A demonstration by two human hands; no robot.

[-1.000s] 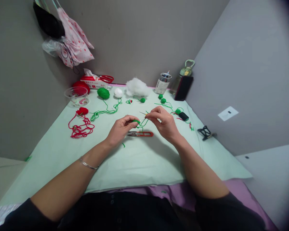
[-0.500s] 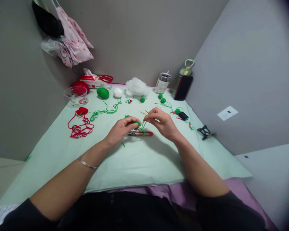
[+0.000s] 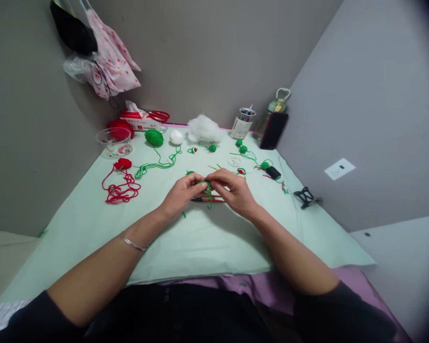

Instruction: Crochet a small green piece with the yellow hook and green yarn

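Note:
Over the middle of the table, my left hand (image 3: 181, 194) pinches a small piece of green yarn work (image 3: 203, 183) between thumb and fingers. My right hand (image 3: 232, 189) meets it from the other side, fingertips closed at the same spot on the green yarn (image 3: 209, 194). Loose strands dangle below the two hands. Whether a needle sits in the right fingertips is too small to tell. Beneath the hands lies a pair of orange-handled thread snips (image 3: 197, 199), partly covered by them. A yellow-handled tool (image 3: 217, 167) with a thin metal tip shows just behind my right hand.
Behind are a green yarn ball (image 3: 154, 137), a white ball (image 3: 176, 137), white stuffing (image 3: 203, 128) and small green balls (image 3: 243, 149). Tangled red yarn (image 3: 123, 188) and a clear tub (image 3: 114, 143) are left. A pen can (image 3: 243, 123), phone (image 3: 274, 131) and black clip (image 3: 306, 196) stand right.
My right hand has moved left and in, from holding the strands out to touching the green piece at my left fingertips. A clear disc and small red-green piece behind it are now uncovered.

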